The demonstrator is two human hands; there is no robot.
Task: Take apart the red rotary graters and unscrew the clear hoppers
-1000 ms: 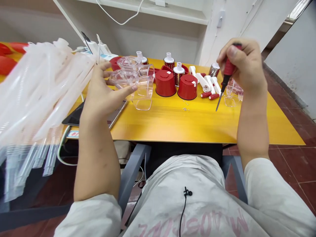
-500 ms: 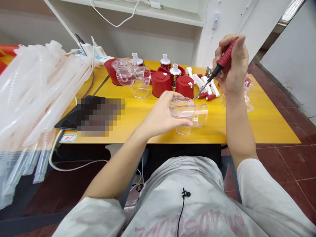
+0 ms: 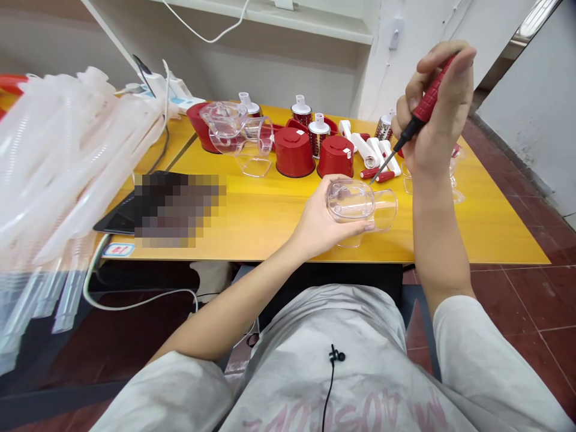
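Note:
My left hand [image 3: 321, 223] grips a clear plastic housing [image 3: 360, 207], holding it just above the near edge of the yellow table [image 3: 279, 222]. Raised above and to the right of it, my right hand [image 3: 434, 117] is closed around a red-handled screwdriver [image 3: 416, 114]. The screwdriver's dark tip slants down to the left and ends a little above the housing. Behind the housing stand two red caps [image 3: 315, 159], with white and red small parts [image 3: 375, 157] lying beside them.
More clear housings [image 3: 240, 135] and several metal drums with white tops [image 3: 310, 120] sit at the table's back. A stack of translucent plastic parts [image 3: 58, 174] fills the left side. A dark flat device [image 3: 121, 219] lies at the table's left, a white cable [image 3: 135, 300] hanging below.
My left hand took a clear housing from the pile at the back left and carried it to the near middle. My right hand rose, tilting the screwdriver tip toward the housing.

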